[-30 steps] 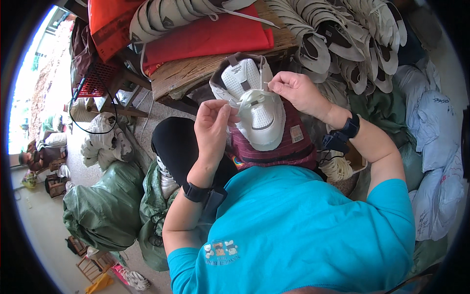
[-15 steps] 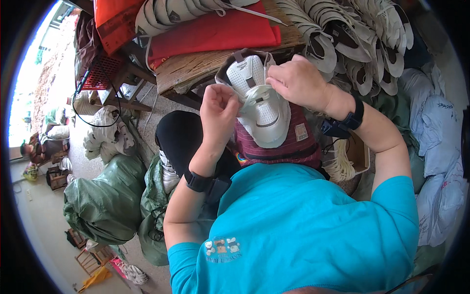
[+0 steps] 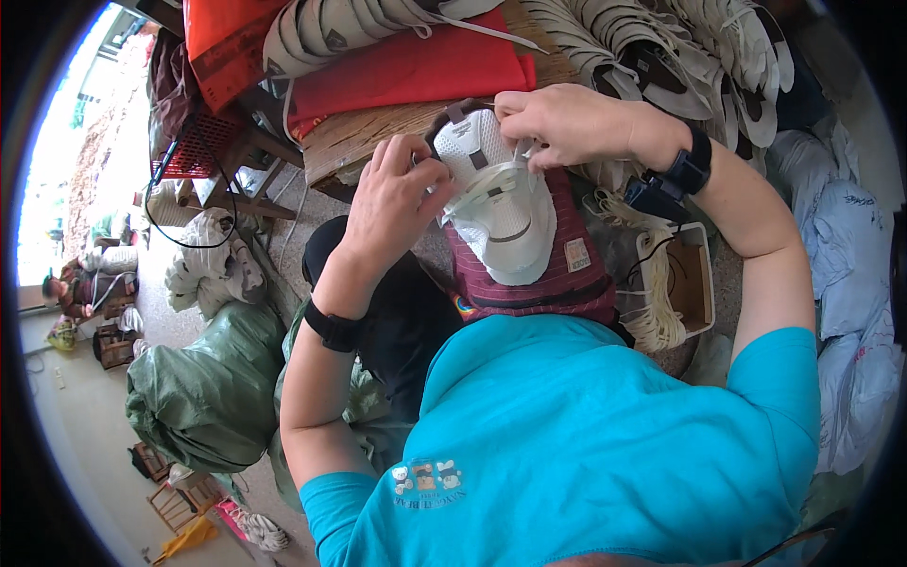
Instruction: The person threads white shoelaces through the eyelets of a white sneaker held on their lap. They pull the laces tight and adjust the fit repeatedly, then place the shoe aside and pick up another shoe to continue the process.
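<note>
A white mesh shoe upper (image 3: 515,248) with a grey stripe rests in front of me, on a maroon striped cloth (image 3: 567,283). Thin white shoelace (image 3: 487,178) crosses its opening between my hands. At the upper's left edge, my left hand (image 3: 392,194) has bent fingers, with thumb and forefinger closed on what looks like the lace. My right hand (image 3: 567,128) pinches lace at the opposite edge, beside the tongue (image 3: 463,142). Its fingertips partly hide what they grip. Both wrists wear black straps.
A wooden table (image 3: 350,142) carries red cloth (image 3: 406,80) and a row of nested shoe uppers (image 3: 350,33). More uppers (image 3: 661,71) are piled at the far right. A box (image 3: 694,274) with a bundle of cream laces (image 3: 657,317) stands at right. Green sacks (image 3: 203,387) lie left.
My left hand has moved left and up, its fingers spreading somewhat. My right hand has shifted slightly left and up. The upper has tilted a little.
</note>
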The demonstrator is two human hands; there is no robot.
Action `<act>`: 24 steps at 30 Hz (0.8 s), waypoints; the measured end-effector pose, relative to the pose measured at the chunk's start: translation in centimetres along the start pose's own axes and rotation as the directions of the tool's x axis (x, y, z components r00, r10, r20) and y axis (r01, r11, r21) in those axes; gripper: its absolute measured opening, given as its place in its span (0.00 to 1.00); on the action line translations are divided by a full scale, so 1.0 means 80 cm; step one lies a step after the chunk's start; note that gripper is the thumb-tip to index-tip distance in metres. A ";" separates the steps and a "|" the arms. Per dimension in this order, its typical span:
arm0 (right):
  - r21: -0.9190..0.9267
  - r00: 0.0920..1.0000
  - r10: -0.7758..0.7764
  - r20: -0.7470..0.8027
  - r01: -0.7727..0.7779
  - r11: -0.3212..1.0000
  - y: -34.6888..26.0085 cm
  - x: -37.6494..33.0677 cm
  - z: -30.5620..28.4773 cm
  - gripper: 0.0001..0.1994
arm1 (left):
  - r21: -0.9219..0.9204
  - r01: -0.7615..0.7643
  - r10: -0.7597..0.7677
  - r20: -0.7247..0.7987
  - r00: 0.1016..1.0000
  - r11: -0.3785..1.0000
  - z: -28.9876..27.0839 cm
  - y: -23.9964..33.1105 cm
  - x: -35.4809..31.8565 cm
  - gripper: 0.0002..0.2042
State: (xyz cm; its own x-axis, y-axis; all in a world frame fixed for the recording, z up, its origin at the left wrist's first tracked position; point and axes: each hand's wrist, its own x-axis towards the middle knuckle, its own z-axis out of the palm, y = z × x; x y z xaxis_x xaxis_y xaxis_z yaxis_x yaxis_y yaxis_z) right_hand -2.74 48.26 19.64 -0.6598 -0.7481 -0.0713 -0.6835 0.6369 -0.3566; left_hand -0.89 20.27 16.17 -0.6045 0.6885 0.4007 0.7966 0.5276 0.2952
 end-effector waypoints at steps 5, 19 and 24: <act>0.118 1.000 0.017 0.008 -0.018 0.993 0.024 0.001 0.008 0.12 | -0.219 0.338 -0.325 0.091 0.941 0.915 0.024 0.006 0.006 0.08; 0.508 0.866 0.490 0.099 -0.468 0.723 0.015 0.029 0.037 0.17 | -0.941 0.045 -0.452 -0.118 0.884 0.334 -0.009 0.076 0.018 0.09; 0.642 0.773 0.590 0.234 -0.578 0.503 0.007 0.033 0.011 0.20 | -0.994 0.096 -0.583 0.043 0.811 0.060 0.014 0.044 -0.008 0.09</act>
State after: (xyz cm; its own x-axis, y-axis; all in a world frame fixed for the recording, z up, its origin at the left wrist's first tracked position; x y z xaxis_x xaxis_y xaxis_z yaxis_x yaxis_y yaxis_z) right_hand -4.57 46.47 18.41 -0.8401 -0.2462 -0.4834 0.2382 0.6332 -0.7364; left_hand 2.32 22.26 16.01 -0.9552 0.2724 0.1156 -0.0022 -0.3972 0.9177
